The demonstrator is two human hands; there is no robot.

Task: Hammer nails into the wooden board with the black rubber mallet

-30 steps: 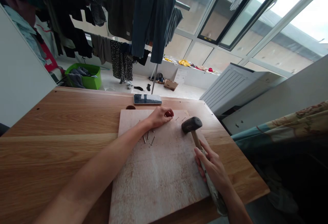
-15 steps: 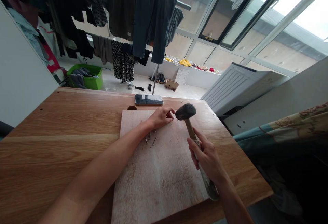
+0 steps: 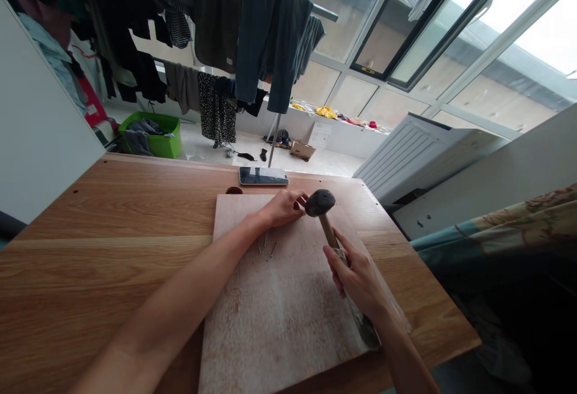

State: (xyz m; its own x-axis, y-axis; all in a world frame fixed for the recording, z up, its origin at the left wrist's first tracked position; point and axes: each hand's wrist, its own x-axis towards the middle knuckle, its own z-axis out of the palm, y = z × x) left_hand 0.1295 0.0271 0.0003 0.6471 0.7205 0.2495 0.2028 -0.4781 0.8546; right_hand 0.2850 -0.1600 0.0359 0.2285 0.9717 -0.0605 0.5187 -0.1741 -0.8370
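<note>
My right hand (image 3: 354,268) is wrapped round the wooden handle of a hammer (image 3: 321,203) with a dark head. The hammer's head is close by the fingertips of my left hand (image 3: 288,206). Those left fingers are pinched together low over the far part of a worn wooden board (image 3: 279,316); what they hold, if anything, is too small to make out. Several loose nails (image 3: 273,250) lie on the board beside my left forearm. Small holes or marks dot the board's surface around them.
The board rests on a wooden table (image 3: 112,262). At the far edge lies a phone (image 3: 264,176), near a round hole (image 3: 234,190) in the tabletop. Beyond are hanging clothes (image 3: 256,39), a green basket (image 3: 164,142) and a white ridged panel (image 3: 401,154). A curtain (image 3: 491,226) hangs at right.
The hammer and my right hand have moved a little left and the head sits slightly lower, nearer my left fingers. My left hand stays in nearly the same place.
</note>
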